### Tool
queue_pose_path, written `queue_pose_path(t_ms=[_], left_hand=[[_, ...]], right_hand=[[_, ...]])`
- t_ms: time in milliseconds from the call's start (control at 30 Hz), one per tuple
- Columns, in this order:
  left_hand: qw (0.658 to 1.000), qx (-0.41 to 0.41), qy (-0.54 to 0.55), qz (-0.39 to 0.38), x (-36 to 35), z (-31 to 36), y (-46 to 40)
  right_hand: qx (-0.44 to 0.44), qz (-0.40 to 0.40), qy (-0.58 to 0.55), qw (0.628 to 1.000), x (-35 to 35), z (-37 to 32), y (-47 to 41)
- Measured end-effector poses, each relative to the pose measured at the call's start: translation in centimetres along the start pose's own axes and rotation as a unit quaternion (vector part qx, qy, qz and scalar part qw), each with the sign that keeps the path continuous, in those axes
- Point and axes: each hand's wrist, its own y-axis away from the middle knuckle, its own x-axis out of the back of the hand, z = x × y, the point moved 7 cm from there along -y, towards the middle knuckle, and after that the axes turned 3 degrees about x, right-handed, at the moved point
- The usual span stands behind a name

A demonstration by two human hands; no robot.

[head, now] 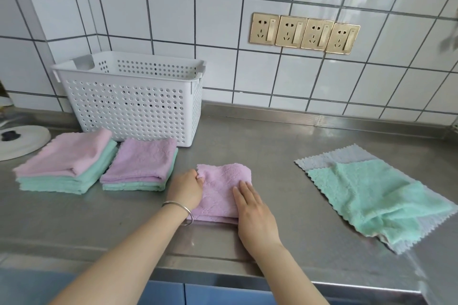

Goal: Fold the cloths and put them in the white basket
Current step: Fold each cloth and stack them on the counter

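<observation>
A folded purple cloth (220, 186) lies on the steel counter in front of me. My left hand (186, 189) pinches its left edge near the far corner. My right hand (252, 213) lies flat on its right side with straight fingers. The white perforated basket (133, 106) stands at the back left against the wall. In front of it sit two folded stacks: pink over green cloths (67, 163) and purple over green cloths (141, 166). To the right, an unfolded green cloth (371, 195) lies over a grey cloth (347, 156).
A white round lid or plate (22, 141) sits at the far left edge. Gold wall sockets (304, 34) are on the tiled wall behind. The counter's front edge (223, 272) runs just below my forearms.
</observation>
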Motion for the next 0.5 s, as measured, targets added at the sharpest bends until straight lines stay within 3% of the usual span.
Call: queue_pose_path(t_ms=[200, 333, 433, 500], left_hand=[[0.999, -0.012, -0.044, 0.016, -0.4, -0.1, -0.7], [0.995, -0.002, -0.092, 0.034, -0.3, 0.0, -0.3], [0.992, 0.025, -0.112, 0.044, -0.2, -0.7, 0.1], [0.993, 0.042, -0.104, 0.036, -0.2, -1.3, 0.3]], right_hand=[[-0.030, -0.034, 0.004, 0.999, 0.4, 0.5, -0.1], [0.009, -0.136, -0.032, 0.990, 0.0, 0.3, 0.5], [-0.002, -0.128, -0.134, 0.983, 1.2, 0.6, 0.4], [-0.071, -0.057, -0.238, 0.967, 2.0, 2.0, -0.1]])
